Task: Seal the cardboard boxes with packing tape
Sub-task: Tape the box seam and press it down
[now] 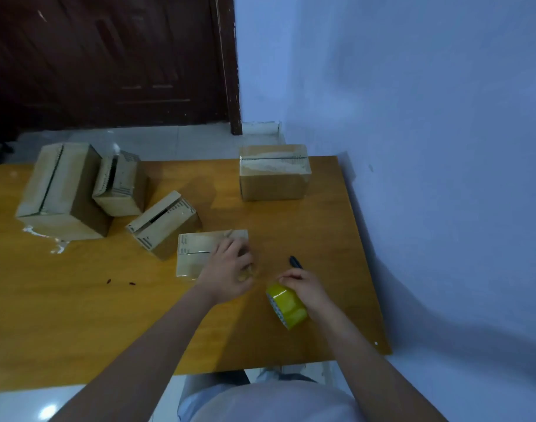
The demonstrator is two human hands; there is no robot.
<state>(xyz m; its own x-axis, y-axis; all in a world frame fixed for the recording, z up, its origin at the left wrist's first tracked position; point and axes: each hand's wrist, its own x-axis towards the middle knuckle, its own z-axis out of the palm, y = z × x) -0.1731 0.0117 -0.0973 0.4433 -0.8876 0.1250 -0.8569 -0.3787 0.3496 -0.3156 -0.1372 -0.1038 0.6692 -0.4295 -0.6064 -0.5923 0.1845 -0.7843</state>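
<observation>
Blue walls meet a dark wooden door [108, 56] beyond the far edge of my orange-brown worktop [78, 315], which stands in the corner of the room. My left hand [227, 271] lies on the near right part of a small cardboard box [199, 251] at the middle of the worktop; its fingers [230, 243] are bent over the box's top, and something pale and crumpled shows under the palm, though I cannot tell what it is. My right hand [303, 284] is just right of it, fingers curled round a yellow roll of packing tape [286, 304] held just above the worktop near the right edge. A black pen [295, 262] lies on the wood just beyond that hand.

Four more boxes stand further off. A large box [60, 190] sits at the far left, a smaller box [120, 185] leaning against its right side. A tilted box [163, 223] with an open slit along its top rests just left of the one under my hand. A taped box [274, 172] stands apart at the far right.
</observation>
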